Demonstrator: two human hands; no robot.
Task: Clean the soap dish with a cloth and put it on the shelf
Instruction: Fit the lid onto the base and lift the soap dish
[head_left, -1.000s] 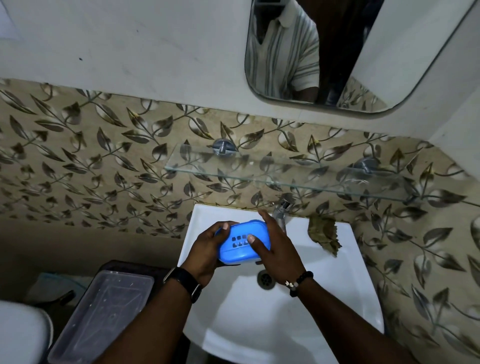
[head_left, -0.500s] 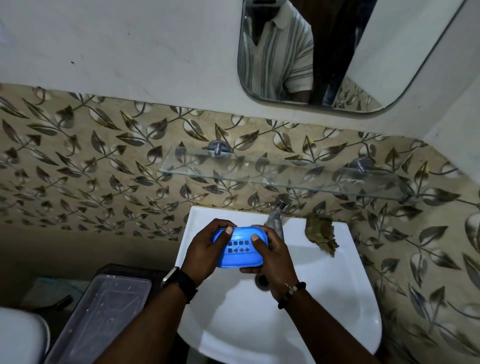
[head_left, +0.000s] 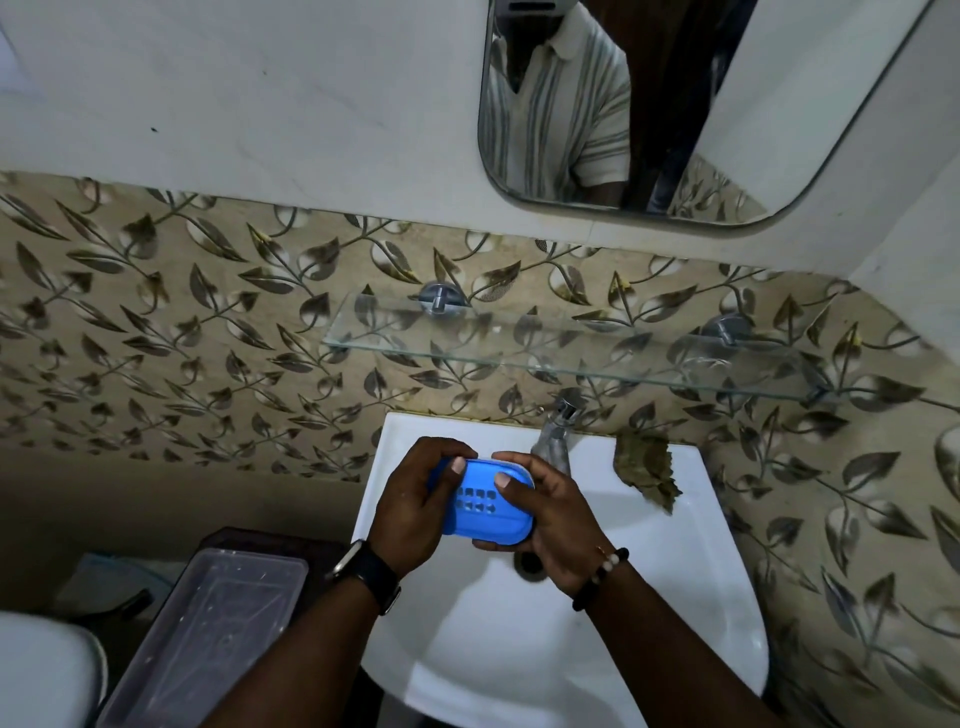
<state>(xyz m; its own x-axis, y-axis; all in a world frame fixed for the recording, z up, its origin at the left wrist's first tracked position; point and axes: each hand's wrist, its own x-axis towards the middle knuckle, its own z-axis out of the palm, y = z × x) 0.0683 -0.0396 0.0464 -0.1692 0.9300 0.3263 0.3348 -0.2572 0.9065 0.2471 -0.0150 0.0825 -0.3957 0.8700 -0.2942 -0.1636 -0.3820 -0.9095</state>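
Observation:
A blue plastic soap dish (head_left: 485, 506) with a block of small drain holes is held over the white sink (head_left: 649, 613). My left hand (head_left: 415, 501) grips its left end, thumb on top. My right hand (head_left: 550, 512) holds its right end and underside, thumb resting near the holes. A crumpled brownish cloth (head_left: 647, 467) lies on the sink's back right rim, apart from both hands. The glass shelf (head_left: 571, 358) is fixed to the leaf-patterned wall above the sink and carries nothing.
A chrome tap (head_left: 558, 431) stands just behind the dish. The drain (head_left: 527, 564) shows under my right hand. A clear plastic lidded box (head_left: 208, 634) sits on a dark stand at the left, beside a white toilet edge (head_left: 41, 670). A mirror (head_left: 675, 104) hangs above.
Both hands have turned the soap dish flatter, with its top facing up, and drawn it slightly toward me. My right thumb has slid onto its top face.

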